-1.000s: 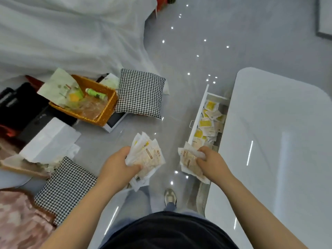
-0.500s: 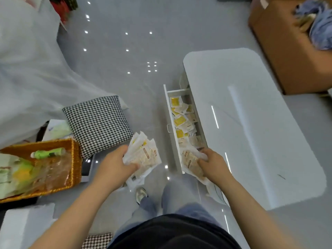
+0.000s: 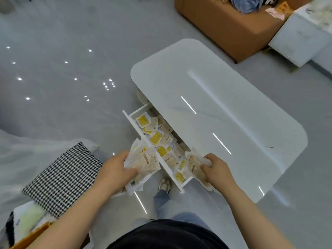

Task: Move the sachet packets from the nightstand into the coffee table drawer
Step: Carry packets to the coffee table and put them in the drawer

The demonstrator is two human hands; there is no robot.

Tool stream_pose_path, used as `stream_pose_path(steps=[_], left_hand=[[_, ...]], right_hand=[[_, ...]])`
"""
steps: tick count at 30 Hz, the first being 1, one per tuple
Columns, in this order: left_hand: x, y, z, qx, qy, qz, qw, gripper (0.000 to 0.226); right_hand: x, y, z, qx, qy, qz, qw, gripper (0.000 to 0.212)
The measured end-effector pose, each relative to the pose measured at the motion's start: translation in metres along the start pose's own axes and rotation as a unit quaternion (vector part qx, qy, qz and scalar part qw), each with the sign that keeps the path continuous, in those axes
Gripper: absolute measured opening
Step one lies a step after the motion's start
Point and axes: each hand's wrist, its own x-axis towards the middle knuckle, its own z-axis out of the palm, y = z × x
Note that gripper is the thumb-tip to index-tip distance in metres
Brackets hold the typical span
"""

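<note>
Spillage is risked: left hand is clamped on a fanned sachet bundle outside the open white drawer's front; right hand is clamped on crumpled sachets overhanging its near end.

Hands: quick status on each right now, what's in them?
Left hand: closed on a bundle of sachets, outside the drawer front.
Right hand: closed on sachets at the drawer's near end.

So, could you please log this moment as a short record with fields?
left hand: grips a sachet bundle just outside the drawer front
right hand: grips sachets at the drawer's near end
drawer: open, holds many sachets
coffee table: white, top bare
floor: houndstooth cushion, brown box
</note>
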Motion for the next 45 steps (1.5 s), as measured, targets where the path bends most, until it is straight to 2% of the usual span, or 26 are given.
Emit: stream_pose_path(steps=[11, 13, 16, 21, 26, 31, 36, 39, 42, 45], left_hand=[[0.100, 0.051, -0.012, 0.080, -0.048, 0.055, 0.994, 0.040], [0.113, 0.054, -0.016, 0.089, -0.058, 0.062, 0.992, 0.039], [0.137, 0.056, -0.023, 0.102, -0.076, 0.074, 0.989, 0.037], [0.186, 0.060, -0.036, 0.128, -0.119, 0.092, 0.980, 0.030], [0.235, 0.068, -0.047, 0.168, -0.166, 0.116, 0.965, 0.036], [0.282, 0.078, -0.055, 0.246, -0.193, 0.130, 0.941, 0.048], [0.318, 0.084, -0.061, 0.301, -0.193, 0.189, 0.915, 0.040], [0.336, 0.084, -0.057, 0.268, -0.217, 0.206, 0.916, 0.036], [0.344, 0.080, -0.050, 0.224, -0.244, 0.222, 0.917, 0.052], [0.340, 0.078, -0.045, 0.224, -0.244, 0.248, 0.910, 0.053]], right_hand=[[0.048, -0.012, -0.006, 0.081, -0.007, 0.059, 0.995, 0.020], [0.056, -0.019, -0.002, 0.109, -0.043, 0.053, 0.992, 0.035], [0.066, -0.024, 0.003, 0.079, -0.061, 0.063, 0.993, 0.062], [0.067, -0.034, 0.012, 0.071, -0.026, 0.123, 0.989, 0.050], [0.067, -0.059, 0.028, 0.106, 0.011, 0.173, 0.979, 0.042], [0.077, -0.087, 0.035, 0.130, 0.039, 0.183, 0.974, 0.040], [0.086, -0.105, 0.038, 0.150, 0.060, 0.206, 0.965, 0.038], [0.087, -0.108, 0.040, 0.166, 0.075, 0.226, 0.957, 0.038], [0.085, -0.111, 0.042, 0.182, 0.088, 0.247, 0.948, 0.036], [0.082, -0.115, 0.045, 0.183, 0.084, 0.259, 0.945, 0.036]])
